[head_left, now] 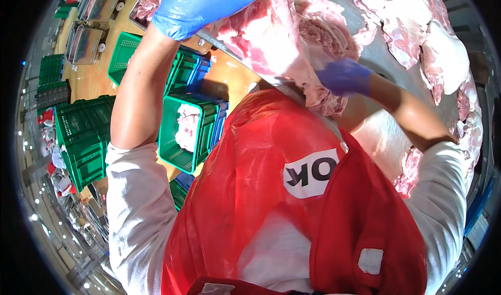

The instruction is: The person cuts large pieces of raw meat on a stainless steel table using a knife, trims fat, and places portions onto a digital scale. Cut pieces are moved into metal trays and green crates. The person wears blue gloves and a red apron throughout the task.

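Observation:
A large cut of raw pink meat (266, 31) with pale fat lies at the near edge of a metal work table (365, 112), partly hanging over it. My left hand (209, 5), in a shiny blue glove, lies against the cut's upper left part; its fingers are hidden or cut off by the top edge. On the cut's right side is my right hand (344, 77), in a darker blue glove. It touches the meat near its lower end, and its fingers are smeared by motion. Behind the cut, another folded piece of meat (329, 28) rests on the table.
More large meat pieces (412, 28) cover the table's right side. At my left, green crates (180, 133) stand on the floor, one with pale meat (188, 127) inside. A stack of green crates (83, 138) stands farther left. Other people work at the far left.

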`<action>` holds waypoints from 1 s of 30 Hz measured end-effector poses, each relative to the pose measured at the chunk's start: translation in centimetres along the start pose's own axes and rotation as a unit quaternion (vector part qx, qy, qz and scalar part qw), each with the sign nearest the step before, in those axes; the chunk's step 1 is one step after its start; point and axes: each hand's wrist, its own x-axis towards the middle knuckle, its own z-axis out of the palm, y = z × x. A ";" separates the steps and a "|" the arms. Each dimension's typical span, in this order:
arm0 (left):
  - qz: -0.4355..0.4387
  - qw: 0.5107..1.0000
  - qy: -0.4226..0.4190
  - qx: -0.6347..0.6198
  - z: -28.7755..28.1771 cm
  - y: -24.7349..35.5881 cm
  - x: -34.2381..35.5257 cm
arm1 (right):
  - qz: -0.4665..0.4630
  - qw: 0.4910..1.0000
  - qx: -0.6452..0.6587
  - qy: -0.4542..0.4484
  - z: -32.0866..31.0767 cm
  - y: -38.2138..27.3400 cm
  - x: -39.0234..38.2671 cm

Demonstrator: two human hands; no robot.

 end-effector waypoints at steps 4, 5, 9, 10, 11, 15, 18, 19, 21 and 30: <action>0.009 0.999 0.001 -0.040 0.7 2.2 -0.6 | 0.075 0.990 0.081 -0.088 -3.0 2.6 -7.5; 0.053 0.996 -0.010 -0.067 1.2 2.1 -0.3 | 0.078 0.989 0.077 -0.099 -3.2 2.6 -8.1; 0.181 0.973 -0.075 -0.123 3.6 2.0 1.5 | 0.078 0.986 0.139 -0.042 0.5 3.9 -5.9; 0.169 0.977 -0.080 -0.105 4.0 2.4 1.8 | 0.106 0.980 0.157 -0.060 -0.6 3.2 -6.0; 0.155 0.980 -0.087 -0.086 4.4 2.7 2.1 | 0.101 0.983 0.145 -0.055 0.1 3.3 -6.6; 0.022 0.999 -0.028 -0.028 6.0 3.4 0.7 | 0.118 0.983 0.128 -0.052 2.6 2.9 -11.2; 0.108 0.993 -0.035 -0.041 6.1 2.0 0.0 | 0.083 0.977 0.166 0.107 6.3 2.1 -13.7; 0.154 0.987 -0.038 -0.006 6.8 2.6 0.4 | 0.044 0.971 0.206 0.116 9.0 1.8 -11.4; 0.166 0.984 -0.059 0.006 7.2 2.9 0.5 | 0.059 0.941 0.333 0.021 7.3 -0.5 -6.7; 0.096 0.991 0.083 0.050 6.0 1.6 -1.2 | 0.013 0.978 0.184 -0.094 3.7 0.2 -9.8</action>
